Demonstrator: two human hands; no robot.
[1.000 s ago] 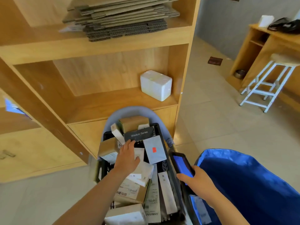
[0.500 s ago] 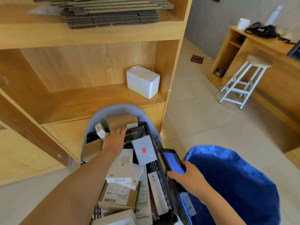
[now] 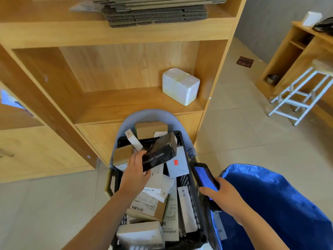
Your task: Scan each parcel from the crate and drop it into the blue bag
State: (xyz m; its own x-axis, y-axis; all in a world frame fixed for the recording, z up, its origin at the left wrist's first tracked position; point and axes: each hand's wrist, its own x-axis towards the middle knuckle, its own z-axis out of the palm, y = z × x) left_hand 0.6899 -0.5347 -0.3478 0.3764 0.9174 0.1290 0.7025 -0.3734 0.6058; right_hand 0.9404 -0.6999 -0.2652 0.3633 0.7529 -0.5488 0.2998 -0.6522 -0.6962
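Note:
A black crate [image 3: 187,179] full of several parcels sits low in the middle, on a grey cart. My left hand [image 3: 136,175] grips a black box [image 3: 159,154] marked "Wisdom Series" and holds it tilted above the crate's far end. My right hand [image 3: 222,194] holds a handheld scanner [image 3: 204,176] with a lit blue screen, just right of the crate. The open blue bag [image 3: 281,204] stands at the right, beside the crate.
A wooden shelf unit [image 3: 126,103] rises right behind the crate, with a white foam box [image 3: 180,85] on its lower shelf and flattened cardboard [image 3: 155,11] above. A white stool [image 3: 302,94] and a wooden desk [image 3: 306,44] stand at the far right on the tiled floor.
My left hand reached to the crate's far end, took hold of the black box and lifted it up and tilted. The right hand kept the scanner in about the same place.

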